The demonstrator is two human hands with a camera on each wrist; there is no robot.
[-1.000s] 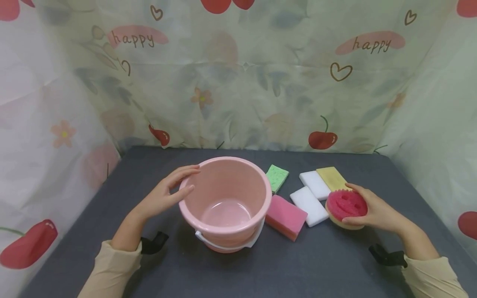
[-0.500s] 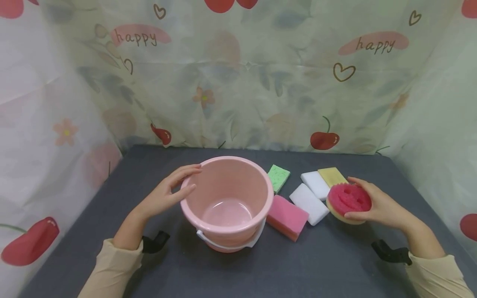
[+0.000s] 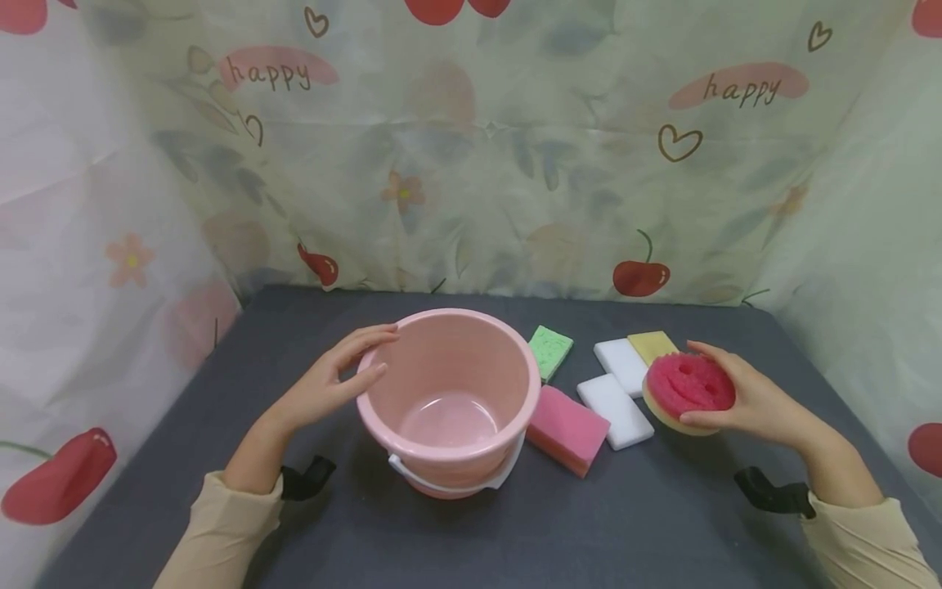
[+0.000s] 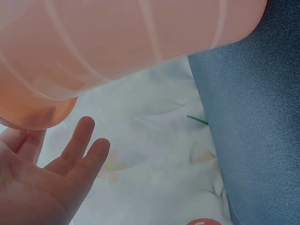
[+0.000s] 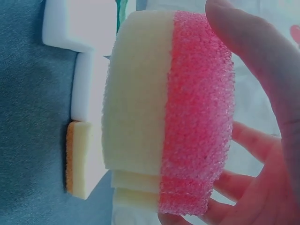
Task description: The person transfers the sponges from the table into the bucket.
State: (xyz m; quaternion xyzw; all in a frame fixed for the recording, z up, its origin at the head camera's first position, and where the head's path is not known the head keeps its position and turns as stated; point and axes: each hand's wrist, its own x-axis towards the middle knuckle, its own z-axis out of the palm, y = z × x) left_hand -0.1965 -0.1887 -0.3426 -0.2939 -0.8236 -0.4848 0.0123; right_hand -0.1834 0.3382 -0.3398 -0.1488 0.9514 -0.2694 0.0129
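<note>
Resting against the near-left rim of the pink bucket [image 3: 449,401], the left hand [image 3: 334,384] has relaxed, nearly straight fingers laid on the rim and outer wall, holding nothing; it sits as it did a second ago, and the bucket has not shifted. The left wrist view shows the same open fingers [image 4: 79,145] beside the bucket's curved wall. The bucket stands upright on the dark worktop [image 3: 515,532], its white handle [image 3: 456,483] folded down at the front, nothing inside.

Just right of the bucket lie five loose sponges: one pink block sponge [image 3: 567,427] touching the bucket's side, one green sponge [image 3: 550,350] behind it, two white sponges [image 3: 615,398] side by side, and one yellow sponge [image 3: 651,345] at the back, partly hidden by the held sponge.

Furthest right, the right hand [image 3: 751,401] grips the round smiley sponge [image 3: 688,384], thumb below and fingers curled over the far edge. Over the last second this sponge has come up off the worktop and tilted, its red face now turned toward the bucket; it hangs above the worktop beside the white sponges, well apart from the bucket. My reading is that the pickup is finished and the carry across has barely begun. The right wrist view shows its red layer over a pale foam layer.

Count: one bucket, six sponges in all, one of them in hand.
</note>
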